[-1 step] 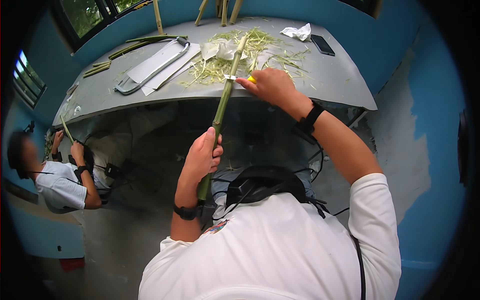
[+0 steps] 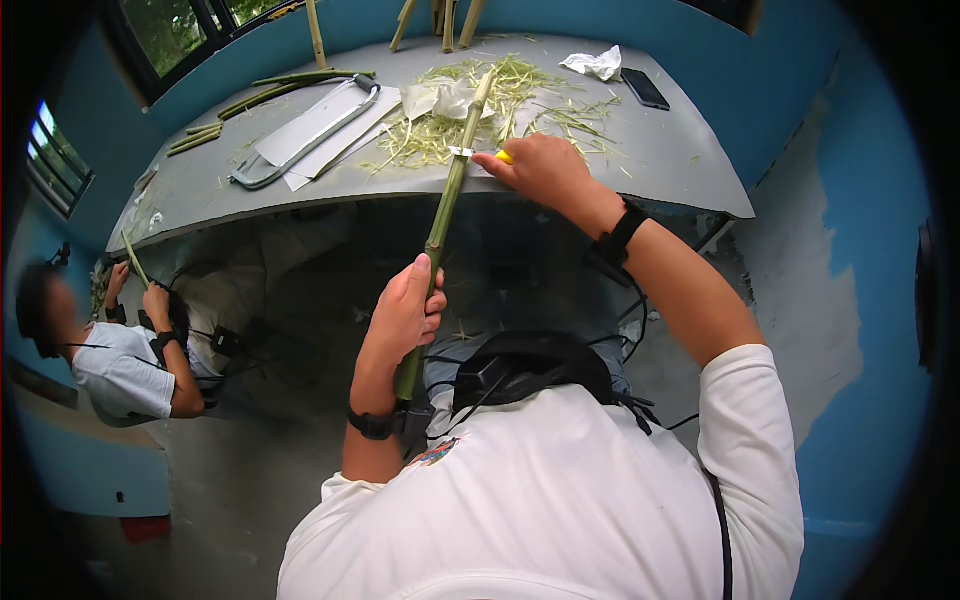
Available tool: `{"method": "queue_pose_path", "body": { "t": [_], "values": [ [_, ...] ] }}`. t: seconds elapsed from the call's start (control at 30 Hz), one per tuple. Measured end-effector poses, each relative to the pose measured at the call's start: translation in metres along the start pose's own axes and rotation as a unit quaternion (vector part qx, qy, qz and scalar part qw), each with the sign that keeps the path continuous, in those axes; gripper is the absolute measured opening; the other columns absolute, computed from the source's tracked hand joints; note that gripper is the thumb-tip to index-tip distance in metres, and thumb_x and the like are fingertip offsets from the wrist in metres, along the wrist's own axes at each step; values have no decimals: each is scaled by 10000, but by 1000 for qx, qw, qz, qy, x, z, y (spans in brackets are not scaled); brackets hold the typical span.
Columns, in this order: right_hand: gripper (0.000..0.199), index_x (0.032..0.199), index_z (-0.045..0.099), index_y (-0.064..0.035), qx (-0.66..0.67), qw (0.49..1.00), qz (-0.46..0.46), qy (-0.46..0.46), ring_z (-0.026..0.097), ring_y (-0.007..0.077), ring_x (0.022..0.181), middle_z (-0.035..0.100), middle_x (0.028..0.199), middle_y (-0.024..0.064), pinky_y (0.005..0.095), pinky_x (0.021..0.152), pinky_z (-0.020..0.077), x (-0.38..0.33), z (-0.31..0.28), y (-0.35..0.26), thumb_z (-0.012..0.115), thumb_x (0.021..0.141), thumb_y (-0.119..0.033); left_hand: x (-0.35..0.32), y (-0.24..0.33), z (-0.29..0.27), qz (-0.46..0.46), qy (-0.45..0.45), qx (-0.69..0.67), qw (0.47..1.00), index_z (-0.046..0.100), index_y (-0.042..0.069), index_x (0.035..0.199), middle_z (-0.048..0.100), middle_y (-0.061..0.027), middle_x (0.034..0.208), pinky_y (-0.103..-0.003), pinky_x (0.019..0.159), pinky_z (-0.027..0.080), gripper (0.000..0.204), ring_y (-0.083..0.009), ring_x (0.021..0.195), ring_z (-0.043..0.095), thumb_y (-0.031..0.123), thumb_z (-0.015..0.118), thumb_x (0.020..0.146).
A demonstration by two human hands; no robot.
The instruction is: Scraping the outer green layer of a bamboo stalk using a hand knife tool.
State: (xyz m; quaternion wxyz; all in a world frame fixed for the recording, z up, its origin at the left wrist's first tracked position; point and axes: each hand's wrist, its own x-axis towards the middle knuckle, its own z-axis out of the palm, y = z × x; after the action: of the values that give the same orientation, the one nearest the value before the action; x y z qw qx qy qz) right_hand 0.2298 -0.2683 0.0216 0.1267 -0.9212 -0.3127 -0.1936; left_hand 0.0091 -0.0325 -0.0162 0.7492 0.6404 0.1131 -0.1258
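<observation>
My left hand (image 2: 405, 308) is wrapped round the lower part of a green bamboo pole (image 2: 447, 212). The pole slants up and away, its paler far end over the table. In my right hand (image 2: 545, 175) is a knife (image 2: 505, 158) with a yellow handle, mostly hidden by the fingers. Its bright blade lies across the pole, near where the green surface turns pale. Beyond the blade, thin bamboo shavings (image 2: 520, 85) are heaped on the grey table (image 2: 690, 150), around and under the pole's far end.
A bow saw (image 2: 310, 140) rests on white paper left of the shavings, with green bamboo lengths (image 2: 265, 92) behind it. A phone (image 2: 645, 90) and crumpled tissue (image 2: 597, 65) lie at the right back. At left, a seated person (image 2: 135, 365) holds a thin strip.
</observation>
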Motion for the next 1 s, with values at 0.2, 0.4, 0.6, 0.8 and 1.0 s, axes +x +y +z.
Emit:
{"method": "queue_pose_path", "body": {
  "t": [0.2,0.4,0.6,0.8,1.0],
  "values": [
    [820,843,800,-49,-11,1000,15,8,783,456,780,760,750,220,575,725,628,0,4,5,506,1133,-758,-35,-11,-13,-35,-14,-30,999,574,125,1105,442,77,754,-219,458,300,503,-19,536,354,596,458,1238],
    [841,839,808,-47,-8,1000,14,9,792,440,768,769,759,220,554,714,637,-1,3,7,485,1133,-766,-50,-17,-19,-31,-17,-23,999,576,120,1108,437,81,751,-216,455,298,511,-14,536,357,595,442,1243],
    [822,839,811,-58,-20,999,20,32,803,392,738,779,759,191,511,673,638,-7,0,3,498,1130,-759,-53,-27,-33,-31,-29,-17,999,573,122,1109,437,79,748,-213,456,305,507,-15,532,357,587,426,1249],
    [756,795,757,-78,-38,993,-15,106,773,363,636,739,678,170,477,584,610,-15,5,8,555,1129,-726,-39,-43,-57,-12,-37,35,999,568,124,1112,435,76,745,-210,464,312,514,-16,541,371,591,407,1252],
    [754,861,791,-91,-45,997,28,51,819,307,720,793,768,129,455,633,626,-17,-10,-2,533,1123,-749,-20,-52,-76,46,-22,166,985,569,101,1091,476,51,759,-255,511,387,472,-51,568,429,530,461,1256]
  ]
}}
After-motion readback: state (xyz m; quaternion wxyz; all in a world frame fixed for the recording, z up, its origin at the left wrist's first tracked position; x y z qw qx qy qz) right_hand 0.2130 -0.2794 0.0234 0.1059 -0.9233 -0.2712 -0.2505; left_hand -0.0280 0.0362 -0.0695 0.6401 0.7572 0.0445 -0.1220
